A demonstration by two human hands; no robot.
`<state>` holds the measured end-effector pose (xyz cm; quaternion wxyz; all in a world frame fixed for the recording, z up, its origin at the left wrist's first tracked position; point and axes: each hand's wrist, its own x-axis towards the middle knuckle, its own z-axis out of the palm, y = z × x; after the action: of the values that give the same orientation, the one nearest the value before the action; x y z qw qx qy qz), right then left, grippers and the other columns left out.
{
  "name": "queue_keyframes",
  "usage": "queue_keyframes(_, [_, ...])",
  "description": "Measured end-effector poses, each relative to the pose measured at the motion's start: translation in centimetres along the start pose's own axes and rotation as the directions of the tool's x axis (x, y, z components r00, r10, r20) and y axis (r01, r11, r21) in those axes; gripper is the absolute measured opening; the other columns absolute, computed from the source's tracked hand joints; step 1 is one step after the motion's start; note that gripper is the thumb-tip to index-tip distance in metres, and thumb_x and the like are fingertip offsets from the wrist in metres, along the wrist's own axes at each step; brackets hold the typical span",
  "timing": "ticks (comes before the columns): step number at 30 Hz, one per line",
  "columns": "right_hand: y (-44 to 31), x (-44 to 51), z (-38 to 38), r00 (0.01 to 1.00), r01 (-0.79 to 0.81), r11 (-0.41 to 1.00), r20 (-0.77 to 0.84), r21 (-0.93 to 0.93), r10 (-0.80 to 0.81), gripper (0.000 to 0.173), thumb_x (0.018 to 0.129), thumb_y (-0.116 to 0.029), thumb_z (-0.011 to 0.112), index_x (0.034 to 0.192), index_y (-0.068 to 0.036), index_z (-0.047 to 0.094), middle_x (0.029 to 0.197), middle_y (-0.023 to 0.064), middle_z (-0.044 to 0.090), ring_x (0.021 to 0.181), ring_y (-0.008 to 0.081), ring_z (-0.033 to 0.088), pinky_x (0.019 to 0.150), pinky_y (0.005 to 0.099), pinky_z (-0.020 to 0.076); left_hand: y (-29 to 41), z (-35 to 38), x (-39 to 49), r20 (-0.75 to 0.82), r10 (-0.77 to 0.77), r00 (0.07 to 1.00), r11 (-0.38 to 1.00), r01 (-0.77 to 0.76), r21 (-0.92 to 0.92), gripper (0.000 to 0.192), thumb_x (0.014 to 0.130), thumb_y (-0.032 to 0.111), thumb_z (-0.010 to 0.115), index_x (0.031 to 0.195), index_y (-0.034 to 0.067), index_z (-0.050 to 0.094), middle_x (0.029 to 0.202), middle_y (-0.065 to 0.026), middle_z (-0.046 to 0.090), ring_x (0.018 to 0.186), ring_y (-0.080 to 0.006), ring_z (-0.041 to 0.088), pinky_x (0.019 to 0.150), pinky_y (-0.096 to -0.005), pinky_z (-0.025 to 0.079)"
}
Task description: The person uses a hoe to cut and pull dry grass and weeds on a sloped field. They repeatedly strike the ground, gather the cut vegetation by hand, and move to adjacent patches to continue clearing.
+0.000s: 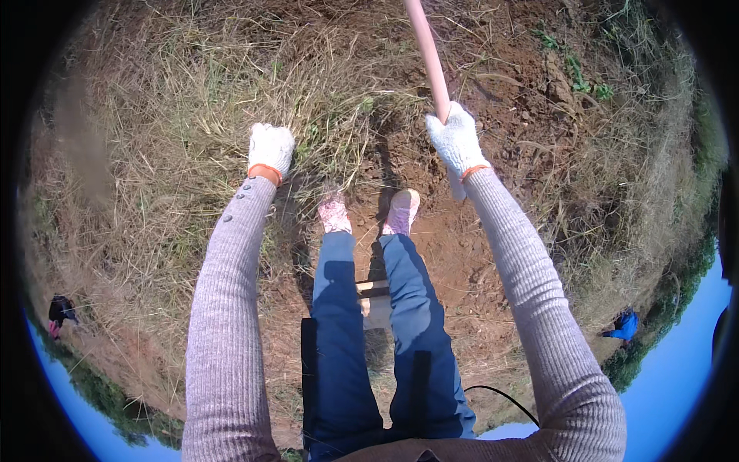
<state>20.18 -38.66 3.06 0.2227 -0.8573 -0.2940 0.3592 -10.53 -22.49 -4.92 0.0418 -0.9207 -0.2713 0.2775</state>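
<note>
My left hand (271, 148), in a white knit glove with an orange cuff, is curled into a fist above dry grass (219, 86). I cannot make out any stems inside the fist. A clump of greener grass (323, 144) lies just to its right. My right hand (457, 138), gloved the same way, grips a long pinkish wooden handle (428, 52). The handle runs up past the top edge, so its far end is out of view. Its short near end (456, 185) shows below the hand, beside my sleeve.
My pink shoes (335, 215) stand on reddish bare soil (462, 242). Between my legs is a low pale object (376, 306), perhaps a stool. Small green plants (579, 75) grow at upper right. Two people, one in dark clothing (60, 310) and one in blue (624, 325), are farther off.
</note>
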Motion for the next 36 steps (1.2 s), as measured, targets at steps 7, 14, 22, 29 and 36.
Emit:
queue_keyframes(7, [13.4, -24.3, -6.3, 0.894, -0.312, 0.863, 0.185, -0.398, 0.409, 0.028, 0.083, -0.02, 0.066, 0.095, 0.001, 0.053, 0.078, 0.0264, 0.065, 0.077, 0.0424, 0.066, 0.065, 0.0461, 0.0527, -4.9, 2.3, -3.0, 0.037, 0.051, 0.998, 0.995, -0.054, 0.083, 0.01, 0.086, 0.015, 0.056, 0.086, 0.013, 0.066, 0.084, -0.0071, 0.068, 0.09, -0.0238, 0.063, 0.081, -0.0386, 0.041])
queue_keyframes(14, [11.3, -21.7, -4.7, 0.938, -0.292, 0.936, 0.133, -0.198, 0.321, 0.03, 0.083, -0.021, 0.068, 0.098, 0.002, 0.056, 0.079, 0.0247, 0.065, 0.075, 0.0407, 0.067, 0.065, 0.0441, 0.0524, -0.3, -1.3, -1.6, 0.232, -0.296, 0.926, 0.859, 0.365, -0.36, 0.045, 0.079, 0.031, 0.067, 0.116, 0.01, 0.052, 0.117, -0.0179, 0.054, 0.109, -0.0352, 0.053, 0.094, -0.0519, 0.038])
queue_keyframes(22, [2.9, -10.5, -0.5, 0.975, -0.22, 0.97, 0.005, 0.103, 0.221, 0.03, 0.084, -0.026, 0.069, 0.093, 0.0, 0.057, 0.075, 0.0134, 0.062, 0.065, 0.0201, 0.059, 0.063, 0.035, 0.0495, 4.9, -9.3, 2.8, 0.163, -0.258, 0.952, 0.862, 0.303, -0.406, 0.119, 0.066, 0.07, 0.069, 0.15, 0.001, 0.02, 0.15, -0.0252, 0.031, 0.14, -0.044, 0.027, 0.115, -0.0574, 0.012])
queue_keyframes(29, [-4.1, 0.6, 2.1, 0.996, 0.053, 0.981, -0.08, 0.189, -0.038, 0.032, 0.084, -0.027, 0.066, 0.094, 0.002, 0.059, 0.072, 0.0147, 0.063, 0.065, 0.0231, 0.062, 0.061, 0.0348, 0.0504, 7.1, -1.3, 2.5, -0.061, -0.261, 0.963, 0.937, 0.238, -0.256, 0.053, 0.087, 0.015, 0.052, 0.138, 0.005, 0.042, 0.112, -0.0147, 0.058, 0.098, -0.0306, 0.055, 0.084, -0.0455, 0.04])
queue_keyframes(36, [9.9, -7.6, 3.4, 0.971, -0.149, 0.968, 0.155, -0.202, 0.182, 0.029, 0.085, -0.019, 0.062, 0.096, 0.005, 0.052, 0.082, 0.0284, 0.065, 0.079, 0.0427, 0.066, 0.069, 0.0464, 0.0537, 0.9, 1.0, -1.3, -0.161, 0.018, 0.987, 0.987, -0.044, -0.157, 0.024, 0.087, 0.014, 0.05, 0.109, 0.01, 0.058, 0.099, -0.0075, 0.063, 0.094, -0.0238, 0.059, 0.081, -0.0403, 0.043])
